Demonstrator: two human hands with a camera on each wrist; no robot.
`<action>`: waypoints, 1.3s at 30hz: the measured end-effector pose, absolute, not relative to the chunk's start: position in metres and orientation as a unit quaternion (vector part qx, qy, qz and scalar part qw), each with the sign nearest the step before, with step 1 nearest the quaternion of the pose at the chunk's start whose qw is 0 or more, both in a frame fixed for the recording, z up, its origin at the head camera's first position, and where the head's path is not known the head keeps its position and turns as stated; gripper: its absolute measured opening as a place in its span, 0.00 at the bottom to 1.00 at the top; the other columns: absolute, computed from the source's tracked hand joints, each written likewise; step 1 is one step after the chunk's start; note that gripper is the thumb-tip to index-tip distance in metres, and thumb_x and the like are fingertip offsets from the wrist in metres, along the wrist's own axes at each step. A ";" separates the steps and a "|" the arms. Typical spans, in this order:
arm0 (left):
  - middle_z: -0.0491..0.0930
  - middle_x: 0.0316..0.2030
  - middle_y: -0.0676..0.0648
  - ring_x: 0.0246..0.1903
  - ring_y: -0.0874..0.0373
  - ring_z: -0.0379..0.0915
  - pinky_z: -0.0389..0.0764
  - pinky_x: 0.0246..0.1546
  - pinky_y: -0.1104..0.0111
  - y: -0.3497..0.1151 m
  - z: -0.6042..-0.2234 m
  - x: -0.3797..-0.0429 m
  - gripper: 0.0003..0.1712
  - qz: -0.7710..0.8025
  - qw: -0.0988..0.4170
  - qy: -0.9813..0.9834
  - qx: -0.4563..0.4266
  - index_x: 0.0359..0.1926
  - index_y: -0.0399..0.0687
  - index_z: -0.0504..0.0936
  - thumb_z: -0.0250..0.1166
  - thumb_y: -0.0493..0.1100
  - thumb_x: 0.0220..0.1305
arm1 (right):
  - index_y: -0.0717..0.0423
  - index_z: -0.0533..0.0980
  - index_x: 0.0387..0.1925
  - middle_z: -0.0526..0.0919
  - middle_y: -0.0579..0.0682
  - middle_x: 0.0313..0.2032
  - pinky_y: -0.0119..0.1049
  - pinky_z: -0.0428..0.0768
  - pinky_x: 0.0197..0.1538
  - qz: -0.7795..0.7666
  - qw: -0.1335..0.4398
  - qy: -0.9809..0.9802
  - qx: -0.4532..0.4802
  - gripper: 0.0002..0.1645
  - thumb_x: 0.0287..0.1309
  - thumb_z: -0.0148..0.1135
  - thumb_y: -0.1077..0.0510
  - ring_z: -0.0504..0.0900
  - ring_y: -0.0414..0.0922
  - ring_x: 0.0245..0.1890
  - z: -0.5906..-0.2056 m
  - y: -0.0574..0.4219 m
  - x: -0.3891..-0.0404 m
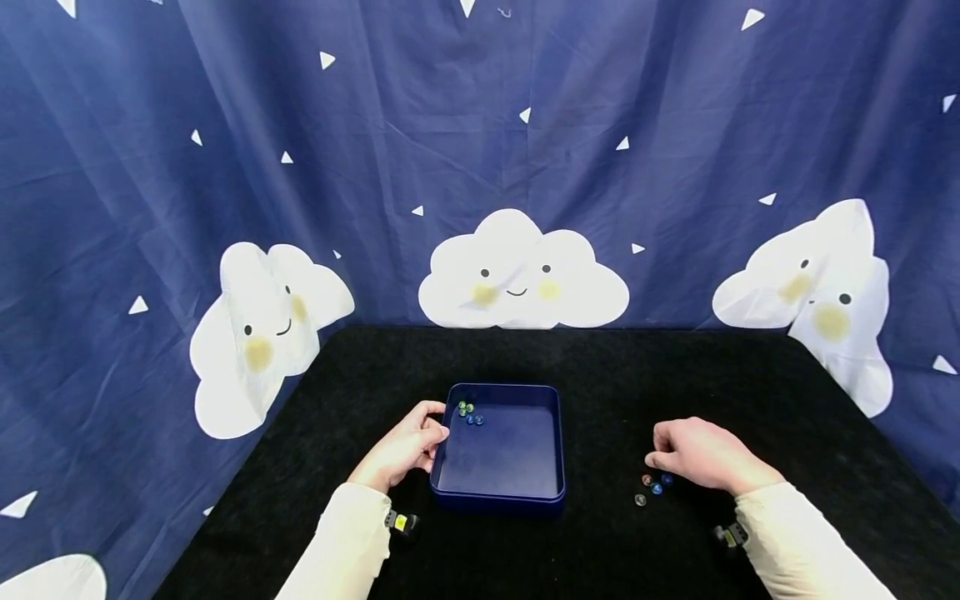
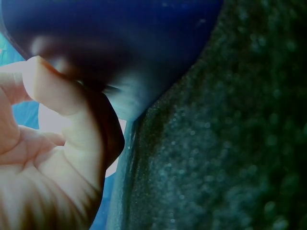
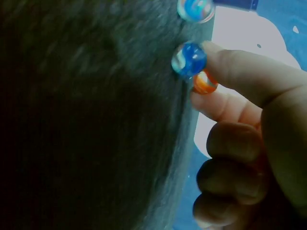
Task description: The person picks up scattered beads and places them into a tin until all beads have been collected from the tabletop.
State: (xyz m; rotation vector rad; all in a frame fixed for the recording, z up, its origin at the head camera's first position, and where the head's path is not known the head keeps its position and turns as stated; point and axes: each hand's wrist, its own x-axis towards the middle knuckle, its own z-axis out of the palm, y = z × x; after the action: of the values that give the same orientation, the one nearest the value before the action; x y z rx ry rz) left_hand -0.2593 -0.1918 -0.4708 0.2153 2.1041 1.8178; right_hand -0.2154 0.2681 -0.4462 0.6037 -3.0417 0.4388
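Note:
A square dark blue tray (image 1: 502, 458) rests on the black tabletop in the head view, with several green and blue marbles (image 1: 470, 420) near its far left corner. My left hand (image 1: 401, 446) grips its left wall, thumb at the rim. To the right, my right hand (image 1: 697, 454) hovers just beyond a few loose marbles, thumb and index finger parted and the other fingers curled. In the right wrist view a blue marble (image 3: 189, 60) and an orange marble (image 3: 205, 81) appear in front of those fingertips, and a pale marble (image 3: 195, 9) lies above. I see nothing held there.
A black cloth (image 1: 600, 367) covers the table. Behind it hangs a blue curtain (image 1: 450, 108) with white clouds and triangles. In the head view, a clear marble (image 1: 640, 500) lies nearest my body among the loose ones, between the tray and my right arm.

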 end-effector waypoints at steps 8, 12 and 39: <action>0.69 0.31 0.43 0.23 0.58 0.66 0.77 0.18 0.68 -0.192 -0.471 -0.259 0.28 0.642 0.173 0.744 0.074 0.66 0.39 0.63 0.57 0.33 0.67 | 0.32 0.73 0.23 0.69 0.28 0.20 0.35 0.71 0.28 0.158 0.046 -0.961 0.223 0.15 0.54 0.73 0.49 0.69 0.31 0.22 -0.442 0.252 -0.219; 0.69 0.31 0.43 0.23 0.57 0.66 0.77 0.18 0.67 -0.191 -0.470 -0.259 0.28 0.642 0.173 0.744 0.074 0.66 0.38 0.62 0.57 0.34 0.67 | 0.31 0.74 0.25 0.67 0.28 0.18 0.35 0.70 0.28 0.162 0.058 -0.956 0.237 0.14 0.55 0.73 0.51 0.67 0.30 0.21 -0.440 0.241 -0.219; 0.69 0.32 0.42 0.22 0.58 0.66 0.76 0.18 0.69 -0.190 -0.470 -0.258 0.29 0.646 0.176 0.738 0.079 0.67 0.36 0.62 0.56 0.34 0.66 | 0.33 0.77 0.33 0.62 0.30 0.17 0.29 0.67 0.24 0.202 0.112 -0.925 0.302 0.09 0.57 0.72 0.49 0.63 0.30 0.17 -0.415 0.170 -0.219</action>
State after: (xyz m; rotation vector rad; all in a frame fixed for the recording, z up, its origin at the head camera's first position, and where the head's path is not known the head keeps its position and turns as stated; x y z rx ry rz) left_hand -0.2581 -0.1899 -0.4695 0.2244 2.0908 1.8306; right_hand -0.2189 0.1702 -0.4154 0.8862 -2.7162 0.5924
